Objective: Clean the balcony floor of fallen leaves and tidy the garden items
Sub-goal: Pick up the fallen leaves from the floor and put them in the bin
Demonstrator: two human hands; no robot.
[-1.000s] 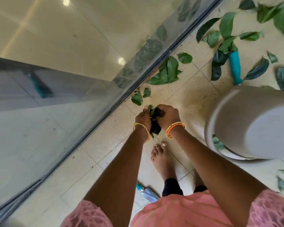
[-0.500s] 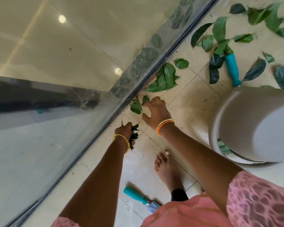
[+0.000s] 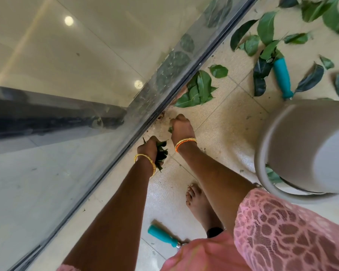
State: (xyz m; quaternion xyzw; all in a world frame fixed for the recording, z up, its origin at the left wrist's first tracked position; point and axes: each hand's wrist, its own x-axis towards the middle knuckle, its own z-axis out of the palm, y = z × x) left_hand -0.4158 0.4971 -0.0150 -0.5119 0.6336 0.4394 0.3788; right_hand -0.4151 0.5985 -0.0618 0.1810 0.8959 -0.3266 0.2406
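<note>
1. The left hand point(image 3: 149, 146) is low over the tiled floor point(image 3: 219, 122), just beside the dark track of the glass door point(image 3: 98, 106). Its fingers are curled tight round a bunch of dark green leaves point(image 3: 161, 153), which stick out below the fist toward the wrist.
2. The right hand point(image 3: 181, 127) is a little farther along the same track, knuckles up, fingers curled under. A scrap of green leaf point(image 3: 170, 130) shows at the edge of the fist, so it appears to pinch a small leaf piece; the fingertips themselves are hidden.
3. Each wrist wears a bangle: gold on the left, orange and gold on the right.
4. Just beyond the right hand a cluster of fresh green leaves point(image 3: 199, 90) lies against the door track.
5. More loose leaves point(image 3: 266, 28) are scattered over the floor farther out, some lying on and around a garden tool with a teal handle point(image 3: 282, 77).
6. A second teal-handled tool point(image 3: 161, 235) lies on the floor near the person's bare foot point(image 3: 196, 198), partly hidden by pink clothing.
7. A grey bucket point(image 3: 294, 145) stands on the right, near the right forearm, with a bit of green leaf visible at its lower edge.
</note>
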